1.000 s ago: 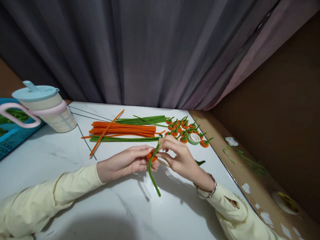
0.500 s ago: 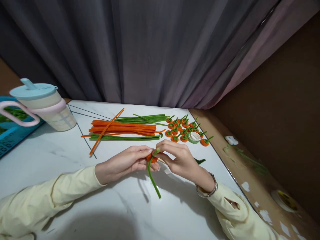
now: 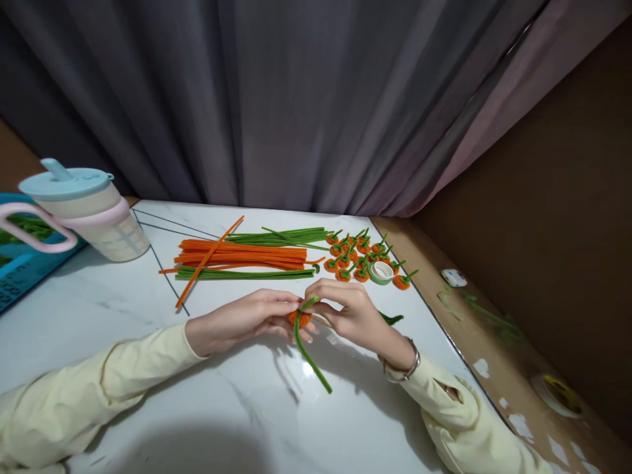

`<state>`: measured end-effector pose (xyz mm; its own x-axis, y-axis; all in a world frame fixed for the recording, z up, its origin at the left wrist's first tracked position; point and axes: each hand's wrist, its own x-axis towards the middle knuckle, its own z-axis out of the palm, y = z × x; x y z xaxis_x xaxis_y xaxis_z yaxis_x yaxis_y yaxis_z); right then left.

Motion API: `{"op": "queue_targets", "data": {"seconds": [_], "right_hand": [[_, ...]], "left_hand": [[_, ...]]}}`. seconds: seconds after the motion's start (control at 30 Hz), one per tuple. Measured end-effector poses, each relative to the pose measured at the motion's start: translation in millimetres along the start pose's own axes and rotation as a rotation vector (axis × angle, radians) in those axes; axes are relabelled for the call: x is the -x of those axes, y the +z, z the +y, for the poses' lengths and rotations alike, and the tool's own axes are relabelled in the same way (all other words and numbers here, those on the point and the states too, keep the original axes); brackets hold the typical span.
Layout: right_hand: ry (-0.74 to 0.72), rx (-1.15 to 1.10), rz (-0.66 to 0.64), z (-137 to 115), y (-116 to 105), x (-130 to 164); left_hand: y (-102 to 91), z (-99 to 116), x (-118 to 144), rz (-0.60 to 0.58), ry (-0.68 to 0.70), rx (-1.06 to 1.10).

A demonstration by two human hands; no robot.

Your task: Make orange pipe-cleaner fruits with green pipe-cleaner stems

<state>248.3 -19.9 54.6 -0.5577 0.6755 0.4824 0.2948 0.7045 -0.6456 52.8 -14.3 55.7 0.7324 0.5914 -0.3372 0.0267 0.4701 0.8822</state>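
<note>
Between my hands is a small orange pumpkin (image 3: pixel 299 319) made of pipe cleaner. My left hand (image 3: pixel 251 317) grips it from the left with thumb and fingers. My right hand (image 3: pixel 348 313) pinches at its top, where a green pipe cleaner (image 3: pixel 311 362) crosses; one short end points up right and the long end curves down over the table. Beyond my hands lie orange pipe cleaners (image 3: pixel 241 255) with green pipe cleaners (image 3: pixel 247 273) in front of them. Several orange pumpkins with green stems (image 3: pixel 343 275) stand at the back right.
A tape roll (image 3: pixel 382 272) sits among the pumpkins. A dark green piece (image 3: pixel 392 320) lies behind my right wrist. At the left stands a lidded cup with a pink handle (image 3: pixel 111 230). Paper scraps and another tape roll (image 3: pixel 557 395) are on the brown surface at right.
The long green end has swung a little to the right, and the short end now leans more to the right. Both hands stay at the pumpkin.
</note>
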Motion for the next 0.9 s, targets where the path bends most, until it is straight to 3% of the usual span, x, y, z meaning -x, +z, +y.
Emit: {"op": "queue_targets", "data": {"seconds": [0.1,0.23,0.4,0.5,0.63,0.9], "right_hand": [[0.093,-0.032,-0.064,-1.8,-8.5,-2.1],[0.25,-0.018,-0.017,-8.8,-14.7,4.2],[0.46,0.081,-0.043,-21.1,-1.2,29.6],[0.445,0.228,-0.102,-22.1,16.3,47.8],[0.307,0.335,-0.113,-15.6,32.7,63.2],[0.324,0.166,-0.027,-5.6,34.3,69.3]], "left_hand": [[-1.9,0.7,-0.2,-0.007,0.052,-0.088],[-0.4,-8.4,-0.4,0.092,0.144,-0.103],[-0.1,-30.7,-2.5,0.164,0.192,-0.144],[0.4,-42.8,-5.6,0.137,0.207,-0.086],[1.3,-53.2,-8.7,0.106,0.168,0.013],[-0.9,-60.2,-7.8,0.061,0.093,-0.041]]}}
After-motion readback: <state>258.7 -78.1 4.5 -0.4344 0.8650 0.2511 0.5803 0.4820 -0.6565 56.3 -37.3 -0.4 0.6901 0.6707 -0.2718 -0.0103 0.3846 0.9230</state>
